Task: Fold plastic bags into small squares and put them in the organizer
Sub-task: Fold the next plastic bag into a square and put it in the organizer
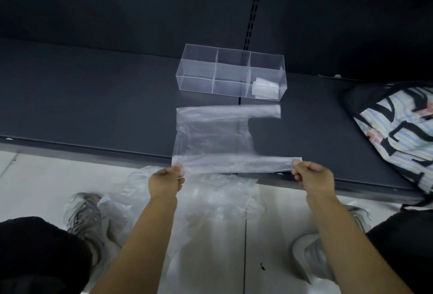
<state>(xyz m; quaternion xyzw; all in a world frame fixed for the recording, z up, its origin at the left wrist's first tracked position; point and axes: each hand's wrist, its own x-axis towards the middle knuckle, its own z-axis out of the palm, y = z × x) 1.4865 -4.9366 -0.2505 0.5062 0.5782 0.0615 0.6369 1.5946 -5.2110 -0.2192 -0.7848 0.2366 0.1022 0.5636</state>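
Note:
A clear plastic bag (210,136) lies flat on the dark shelf (93,106), its two handles pointing right. My left hand (167,180) pinches the bag's near left corner. My right hand (312,176) pinches the end of the near handle at the shelf's front edge. Behind the bag stands a clear organizer (232,74) with several compartments. A folded bag (266,88) sits in its near right compartment.
More loose clear bags (210,200) are heaped on the pale floor below the shelf edge, between my shoes. A striped patterned bag (398,134) rests on the shelf at the right. The dark back wall has a slotted upright (253,12).

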